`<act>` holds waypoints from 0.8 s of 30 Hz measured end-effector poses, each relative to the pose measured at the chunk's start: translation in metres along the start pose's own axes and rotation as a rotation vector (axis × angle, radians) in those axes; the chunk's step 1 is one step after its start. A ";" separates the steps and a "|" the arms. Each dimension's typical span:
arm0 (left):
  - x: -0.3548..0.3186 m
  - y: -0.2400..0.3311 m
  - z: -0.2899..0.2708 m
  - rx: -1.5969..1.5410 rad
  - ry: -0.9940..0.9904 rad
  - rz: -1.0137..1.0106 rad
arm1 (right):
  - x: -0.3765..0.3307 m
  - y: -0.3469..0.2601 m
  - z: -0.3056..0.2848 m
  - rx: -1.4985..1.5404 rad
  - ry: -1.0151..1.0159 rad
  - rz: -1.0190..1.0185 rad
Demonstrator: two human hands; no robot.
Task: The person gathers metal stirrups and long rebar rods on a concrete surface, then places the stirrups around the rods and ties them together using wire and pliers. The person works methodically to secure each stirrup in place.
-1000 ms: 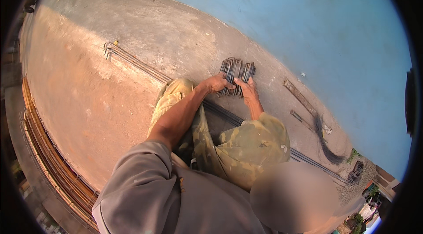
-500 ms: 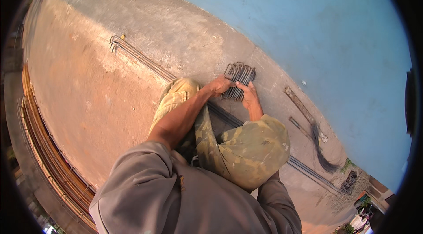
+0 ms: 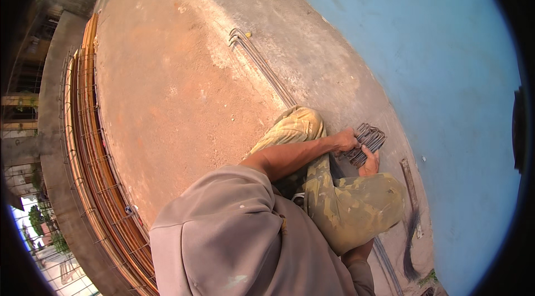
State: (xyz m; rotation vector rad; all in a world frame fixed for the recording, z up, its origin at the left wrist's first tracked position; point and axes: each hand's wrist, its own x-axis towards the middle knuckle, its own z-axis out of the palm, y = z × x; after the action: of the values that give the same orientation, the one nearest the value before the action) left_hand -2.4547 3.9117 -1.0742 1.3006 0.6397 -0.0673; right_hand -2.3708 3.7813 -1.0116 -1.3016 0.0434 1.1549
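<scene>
Both hands clamped on the bundle of bent grey steel rebar stirrups (image 3: pixel 365 142): left hand (image 3: pixel 344 141) gripping its near edge, right hand (image 3: pixel 369 163) cupped beneath. Same hold as a second ago, only the view swung. Bundle low beside the blue wall (image 3: pixel 446 73), above long rebar rods (image 3: pixel 262 64) on the dusty concrete floor (image 3: pixel 178 95).

No packages, labels, signs or screens are visible anywhere in the frame, from upper left to lower right.

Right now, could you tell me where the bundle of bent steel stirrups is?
In the head view, right of centre: the stirrup bundle sits between both hands beside the blue wall.
</scene>
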 end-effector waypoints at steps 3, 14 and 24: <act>0.001 0.035 0.010 -0.542 -0.055 -0.087 | 0.015 0.000 -0.045 0.010 0.190 -0.014; -0.014 0.149 -0.072 -0.385 -0.070 -0.051 | -0.024 -0.056 -0.052 0.121 0.162 -0.045; -0.018 0.239 -0.147 0.191 -0.107 -0.086 | 0.047 -0.134 -0.023 -0.958 -0.451 0.042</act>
State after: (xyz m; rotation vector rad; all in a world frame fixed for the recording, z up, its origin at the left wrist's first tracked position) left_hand -2.4345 4.1089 -0.8748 1.4429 0.6084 -0.2722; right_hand -2.2452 3.8164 -0.9520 -1.8113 -0.9141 1.5540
